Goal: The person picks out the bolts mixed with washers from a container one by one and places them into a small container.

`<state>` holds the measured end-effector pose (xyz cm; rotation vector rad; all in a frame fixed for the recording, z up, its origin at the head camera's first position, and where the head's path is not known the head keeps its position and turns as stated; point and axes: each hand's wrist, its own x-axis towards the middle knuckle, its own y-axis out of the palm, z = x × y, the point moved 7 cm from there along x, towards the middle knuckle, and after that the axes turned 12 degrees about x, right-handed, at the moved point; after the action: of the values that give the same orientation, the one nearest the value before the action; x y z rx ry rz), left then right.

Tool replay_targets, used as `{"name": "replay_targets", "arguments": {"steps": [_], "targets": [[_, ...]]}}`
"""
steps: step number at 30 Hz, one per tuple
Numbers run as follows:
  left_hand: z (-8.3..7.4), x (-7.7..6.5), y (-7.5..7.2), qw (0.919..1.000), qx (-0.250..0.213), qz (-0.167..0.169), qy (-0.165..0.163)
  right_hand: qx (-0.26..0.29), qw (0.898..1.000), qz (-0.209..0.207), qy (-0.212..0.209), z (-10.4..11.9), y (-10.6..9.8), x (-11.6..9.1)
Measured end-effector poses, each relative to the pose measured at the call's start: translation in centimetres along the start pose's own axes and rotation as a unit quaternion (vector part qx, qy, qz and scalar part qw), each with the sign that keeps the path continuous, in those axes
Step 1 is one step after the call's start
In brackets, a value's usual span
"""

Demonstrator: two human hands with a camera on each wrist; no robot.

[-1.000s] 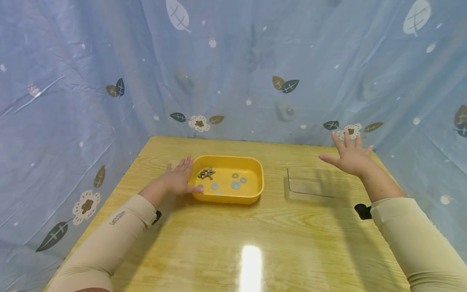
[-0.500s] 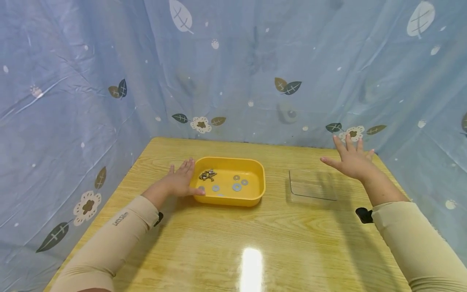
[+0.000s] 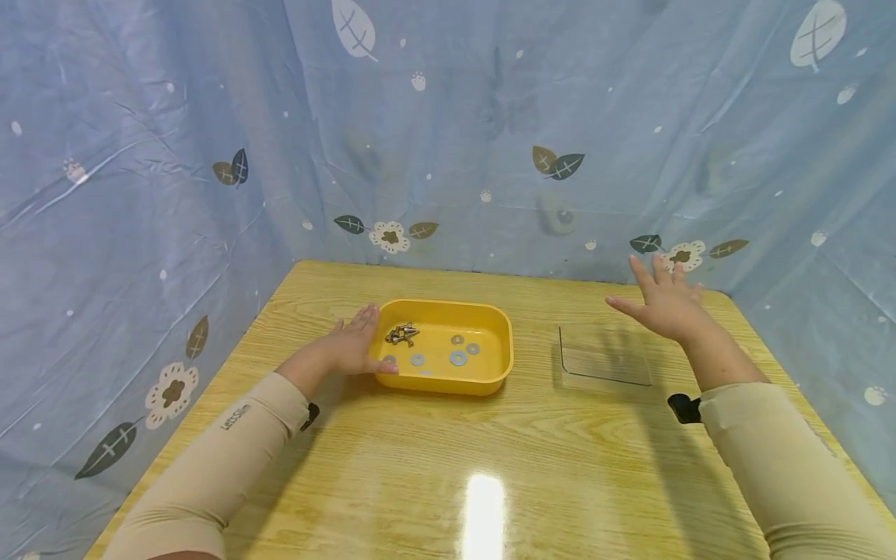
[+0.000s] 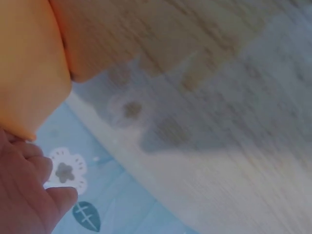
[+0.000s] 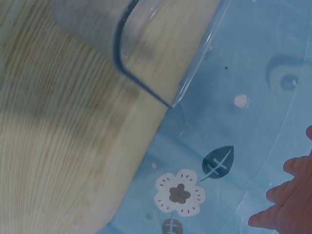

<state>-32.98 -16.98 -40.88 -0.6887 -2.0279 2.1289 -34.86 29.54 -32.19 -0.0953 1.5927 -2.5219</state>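
Observation:
In the head view, my left hand point(image 3: 346, 348) lies against the left end of a yellow plastic tray point(image 3: 448, 385). Its fingers are extended along the outside, and the thumb reaches over the near left corner. Inside the tray are a small heap of metal screws point(image 3: 401, 334) and several flat grey washers point(image 3: 458, 358). The left wrist view catches the tray wall point(image 4: 29, 63) with fingertips at its edge. My right hand point(image 3: 665, 306) is raised with fingers spread, holding nothing, to the right of a clear plastic box point(image 3: 605, 381). That box's edge point(image 5: 141, 84) also shows in the right wrist view.
Tray and box stand apart on a wood-grain table point(image 3: 420, 451). A blue curtain point(image 3: 448, 140) with leaf and flower prints hangs behind the table's back edge and along both sides. Light glares off the tabletop point(image 3: 484, 513) near the front.
My right hand has shifted slightly left, toward the clear box. The left hand stays at the tray, and the head view has swung a little.

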Motion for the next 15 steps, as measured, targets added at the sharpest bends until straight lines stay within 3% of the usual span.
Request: {"name": "replay_targets", "arguments": {"steps": [15], "targets": [[-0.5,0.0,-0.3,0.9993,0.010,0.030,0.018,0.004,1.000,0.018,-0.009,1.3,0.7,2.4]]}}
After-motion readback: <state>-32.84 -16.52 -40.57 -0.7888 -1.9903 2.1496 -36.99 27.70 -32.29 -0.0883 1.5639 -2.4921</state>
